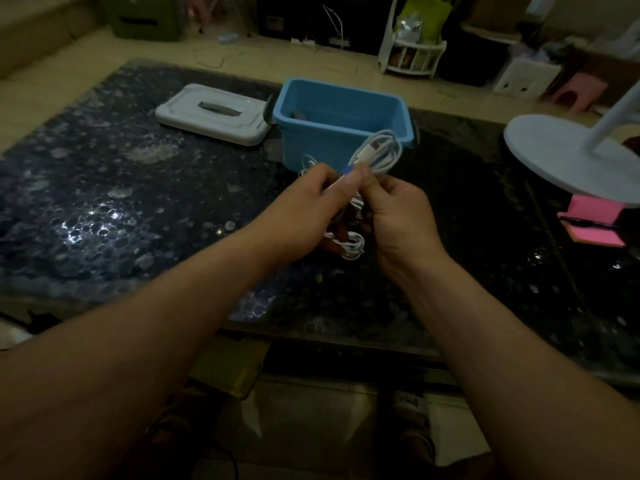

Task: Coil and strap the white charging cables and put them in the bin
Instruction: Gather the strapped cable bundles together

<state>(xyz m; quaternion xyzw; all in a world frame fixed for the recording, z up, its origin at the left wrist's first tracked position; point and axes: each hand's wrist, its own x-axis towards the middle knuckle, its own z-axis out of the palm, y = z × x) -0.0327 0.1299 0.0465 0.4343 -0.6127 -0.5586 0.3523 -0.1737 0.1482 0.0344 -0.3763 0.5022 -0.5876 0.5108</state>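
White charging cable [381,150], wound into a loose coil, hangs in the air at about 12 o'clock from the two hands, its loops overlapping the near wall of the open blue plastic bin [311,143] behind it. Both forearms reach in from the bottom corners and meet over the dark speckled glass table [104,202]. The left hand [311,202] comes in from 8 o'clock, back upward, its fingers curled and its thumb and forefinger pinching the white charging cable where a small blue strap [347,169] shows. The right hand [398,216] comes in from 4 o'clock, fingers curled inward, thumb pressed against the same spot, so the fingertips of the two hands touch. Beneath the hands, more white cables [351,245] lie tangled on the table. A grey rectangular lid with a handle [214,112] lies at the bin's 9 o'clock, just beside it.
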